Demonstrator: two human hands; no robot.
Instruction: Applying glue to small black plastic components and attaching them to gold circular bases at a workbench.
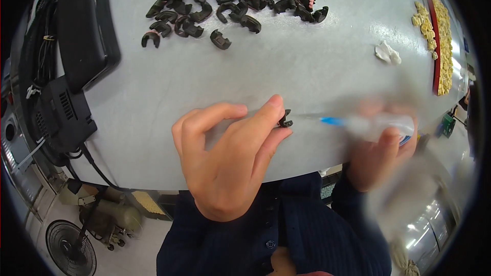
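Observation:
My left hand [220, 148] pinches a small black curved piece [287, 118] between thumb and forefinger, just above the grey table; most of the piece is hidden by the fingers. My right hand [381, 148], a little blurred, is wrapped round a white squeeze bottle [376, 125]. The bottle lies sideways in the grip, and its blue collar and thin clear nozzle point left at the black piece. Whether the tip touches the piece is too faint to tell. At the far side lies a loose pile of similar black curved pieces [250, 24], some with pink bumpy strips.
A crumpled white tissue [387, 53] lies at the right. Beyond it are small yellowish pieces [422, 23] and a red-edged tray [436, 71] full of them. Black equipment with cables [66, 112] stands along the left edge. A fan [70, 248] is on the floor below left.

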